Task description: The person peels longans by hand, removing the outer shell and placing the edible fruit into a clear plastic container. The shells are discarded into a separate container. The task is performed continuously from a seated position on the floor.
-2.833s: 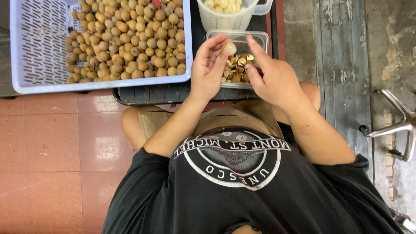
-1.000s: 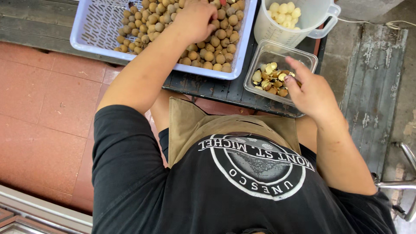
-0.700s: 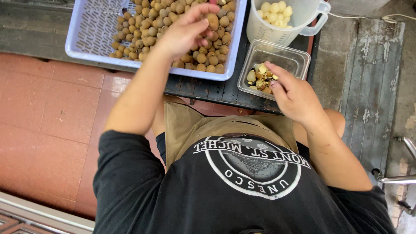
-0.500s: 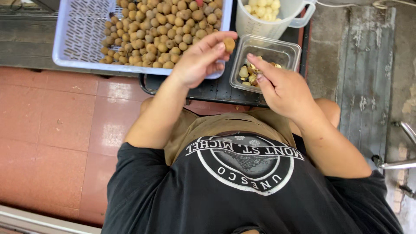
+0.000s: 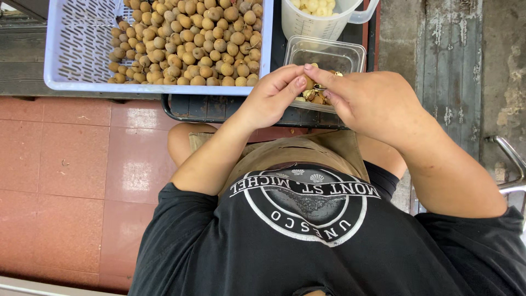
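A brown fruit (image 5: pixel 308 83) is pinched between left hand (image 5: pixel 271 98) and right hand (image 5: pixel 372 101) over the clear tub (image 5: pixel 329 55); the crate (image 5: pixel 71 44) remains largely full.

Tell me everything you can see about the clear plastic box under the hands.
The clear plastic box is a shallow rectangular tub with rounded corners and a thin rim. It sits on a dark tray, beside the blue basket and below a measuring jug. Brown shells and seeds lie in it. Both hands hover over its near edge, hiding part.
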